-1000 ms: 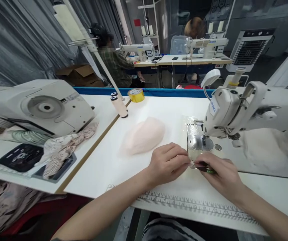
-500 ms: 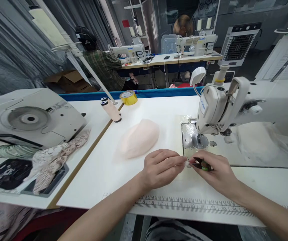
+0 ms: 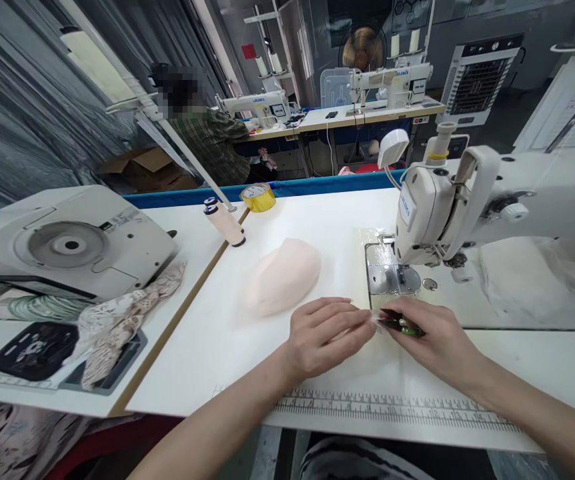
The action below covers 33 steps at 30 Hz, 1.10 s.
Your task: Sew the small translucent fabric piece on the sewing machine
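My left hand [image 3: 330, 337] is closed in a pinch on a small bit of sheer whitish fabric [image 3: 376, 319], mostly hidden by the fingers. My right hand [image 3: 440, 337] grips thread snips [image 3: 401, 324] with dark blades and a green part at the handle. The blades point left, with their tips at the fabric, close to my left fingertips. Both hands are just in front of the sewing machine's metal needle plate [image 3: 392, 279]. A pale pink moulded cup [image 3: 283, 277] lies on the white table, beyond and left of my left hand.
The white sewing machine head [image 3: 425, 207] rises behind my right hand. Sheer white fabric [image 3: 517, 273] lies under its arm. A pink thread cone [image 3: 225, 223] and yellow tape [image 3: 258, 198] are farther back. Another machine [image 3: 72, 240] stands left. A person [image 3: 212, 143] sits beyond the table.
The view has shifted slightly. My hands stay together at the same place by the needle plate, with the snips turned a little and their tips still at the fabric.
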Available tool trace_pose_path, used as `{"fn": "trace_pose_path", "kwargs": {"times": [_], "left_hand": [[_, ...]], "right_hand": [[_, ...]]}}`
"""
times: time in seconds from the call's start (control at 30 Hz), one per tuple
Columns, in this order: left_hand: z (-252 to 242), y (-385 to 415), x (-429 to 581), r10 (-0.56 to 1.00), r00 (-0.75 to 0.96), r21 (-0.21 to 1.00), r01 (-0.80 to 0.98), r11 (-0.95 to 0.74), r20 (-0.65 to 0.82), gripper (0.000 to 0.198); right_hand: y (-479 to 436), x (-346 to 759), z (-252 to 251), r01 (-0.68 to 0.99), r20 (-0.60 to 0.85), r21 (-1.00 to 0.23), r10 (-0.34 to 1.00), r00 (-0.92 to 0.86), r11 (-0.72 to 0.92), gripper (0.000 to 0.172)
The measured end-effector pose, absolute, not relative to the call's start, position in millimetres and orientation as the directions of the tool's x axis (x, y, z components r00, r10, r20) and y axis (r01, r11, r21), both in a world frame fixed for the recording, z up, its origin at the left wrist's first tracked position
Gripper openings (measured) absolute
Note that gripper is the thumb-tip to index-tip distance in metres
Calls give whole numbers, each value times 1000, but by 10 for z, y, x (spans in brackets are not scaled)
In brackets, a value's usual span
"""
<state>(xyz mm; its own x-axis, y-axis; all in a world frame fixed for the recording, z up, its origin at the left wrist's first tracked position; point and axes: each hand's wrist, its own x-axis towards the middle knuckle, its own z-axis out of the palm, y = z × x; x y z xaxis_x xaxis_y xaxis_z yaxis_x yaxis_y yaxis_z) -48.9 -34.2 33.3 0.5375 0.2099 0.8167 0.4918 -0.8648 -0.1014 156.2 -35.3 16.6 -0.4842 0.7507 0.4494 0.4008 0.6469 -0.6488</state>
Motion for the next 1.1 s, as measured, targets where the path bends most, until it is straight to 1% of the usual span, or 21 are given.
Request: {"fn": "trace_pose_path", "kwargs": {"times": [0.07, 0.13, 0.23, 0.3, 0.47, 0.73, 1.1], "left_hand": [[337, -340, -479, 204, 525, -106, 501, -859, 826, 12], [336, -339, -473, 210, 516, -105, 516, -850, 830, 13], [327, -339, -473, 228, 508, -98, 537, -838, 830, 15], [321, -339, -477, 235, 506, -93, 542, -835, 830, 15], [325, -343, -486, 245, 511, -90, 544, -834, 824, 16], [325, -344, -476, 234, 499, -94, 548, -831, 834, 17], [313, -336, -461, 224, 497, -98, 541, -835, 838, 12]], "right_hand": [[-356, 1566, 168, 420, 461, -640, 759, -460, 643, 18], [-370, 1570, 176, 434, 478, -622, 754, -450, 652, 26], [-399, 1567, 186, 427, 488, -593, 727, -483, 682, 38], [-411, 1560, 187, 421, 482, -588, 718, -502, 690, 41], [-405, 1550, 178, 424, 456, -600, 726, -515, 678, 41], [-398, 1553, 168, 419, 465, -601, 724, -509, 680, 40], [-406, 1556, 175, 421, 460, -606, 729, -507, 675, 39]]}}
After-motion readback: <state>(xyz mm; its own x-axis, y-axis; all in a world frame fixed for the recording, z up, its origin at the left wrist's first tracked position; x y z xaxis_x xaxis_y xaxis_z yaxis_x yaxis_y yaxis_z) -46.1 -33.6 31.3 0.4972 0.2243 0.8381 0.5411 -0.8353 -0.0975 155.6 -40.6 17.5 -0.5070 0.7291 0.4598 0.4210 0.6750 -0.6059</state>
